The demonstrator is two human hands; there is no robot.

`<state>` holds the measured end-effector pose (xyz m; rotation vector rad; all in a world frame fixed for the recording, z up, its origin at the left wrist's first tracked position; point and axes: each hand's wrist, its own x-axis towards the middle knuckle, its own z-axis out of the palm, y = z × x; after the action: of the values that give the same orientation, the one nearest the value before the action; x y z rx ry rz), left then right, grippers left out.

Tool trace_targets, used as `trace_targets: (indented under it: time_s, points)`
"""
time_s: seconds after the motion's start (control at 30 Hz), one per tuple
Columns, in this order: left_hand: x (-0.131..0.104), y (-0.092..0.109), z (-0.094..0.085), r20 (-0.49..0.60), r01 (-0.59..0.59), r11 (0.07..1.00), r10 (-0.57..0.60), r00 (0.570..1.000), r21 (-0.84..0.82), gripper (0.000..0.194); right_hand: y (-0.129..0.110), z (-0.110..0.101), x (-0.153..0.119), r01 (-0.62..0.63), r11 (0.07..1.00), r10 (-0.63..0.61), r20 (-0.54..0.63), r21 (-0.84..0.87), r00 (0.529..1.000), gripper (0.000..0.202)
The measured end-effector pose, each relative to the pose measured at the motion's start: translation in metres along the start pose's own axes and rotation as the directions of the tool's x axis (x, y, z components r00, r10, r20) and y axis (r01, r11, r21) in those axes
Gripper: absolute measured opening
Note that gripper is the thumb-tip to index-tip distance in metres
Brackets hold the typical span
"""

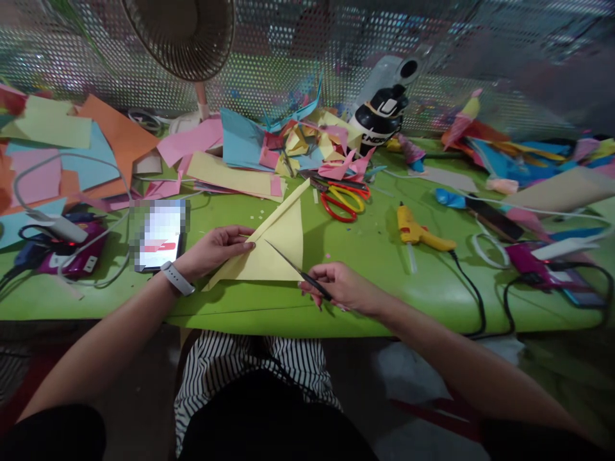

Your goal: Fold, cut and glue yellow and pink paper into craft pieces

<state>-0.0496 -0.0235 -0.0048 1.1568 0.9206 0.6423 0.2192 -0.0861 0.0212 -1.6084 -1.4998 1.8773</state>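
Pinching the yellow paper [288, 227] along its folded edge between thumb and fingers of the left hand [221, 246], probably to stop the crease from springing open; resting the remainder of that rough triangle on the green surface [375, 256], midway between both hands, apparently to give it firm backing; curling the fingers of the right hand [344, 285] around a slim dark-handled tool [311, 281], knife or scissors, impossible to tell which; slanting its tip leftward over the paper toward the fold, with contact too fine to judge, perhaps angling it low so as to leave the fold in plain sight; having red- and yellow-handled scissors [332, 192] lying just beyond the paper, turning grips toward the near edge, likely for easy reach; having a yellow glue gun [417, 232] lying farther right, pointing its nozzle away from the near edge, perhaps out of caution around heat; having a phone [162, 235] sitting near the left hand, maybe for easy viewing.
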Motion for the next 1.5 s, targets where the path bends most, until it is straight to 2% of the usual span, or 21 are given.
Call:
trace_targets:
  time_s: [0.2, 0.4, 0.7, 1.0, 1.2, 1.5]
  points:
    - [0.0, -0.001, -0.001, -0.014, 0.0, 1.0, 0.0, 1.0, 0.011, 0.038, 0.0, 0.003, 0.0, 0.054, 0.998, -0.054, -0.034, 0.021, 0.998, 0.056]
    - [-0.001, 0.0, 0.001, 0.002, -0.004, 1.0, 0.004, 1.0, -0.004, 0.035, 0.007, 0.0, 0.002, 0.014, 1.0, -0.014, -0.011, 0.007, 1.0, 0.055]
    - [-0.001, -0.001, 0.0, 0.003, -0.002, 1.0, 0.002, 1.0, 0.004, 0.037, 0.002, 0.0, 0.0, 0.003, 1.0, -0.003, 0.008, 0.007, 1.0, 0.055]
    - [-0.002, 0.002, 0.004, 0.008, -0.009, 1.0, 0.008, 1.0, 0.015, 0.032, 0.007, 0.001, 0.005, 0.03, 1.0, -0.03, 0.009, -0.005, 1.0, 0.052]
    - [-0.003, 0.001, 0.003, 0.018, -0.009, 1.0, 0.009, 1.0, 0.007, 0.035, 0.01, 0.0, 0.005, 0.032, 0.999, -0.032, 0.016, 0.006, 0.999, 0.051]
    - [-0.002, -0.001, 0.001, 0.005, 0.014, 1.0, -0.014, 1.0, 0.008, 0.024, 0.01, 0.002, 0.007, 0.066, 0.998, -0.067, 0.006, 0.014, 0.998, 0.056]
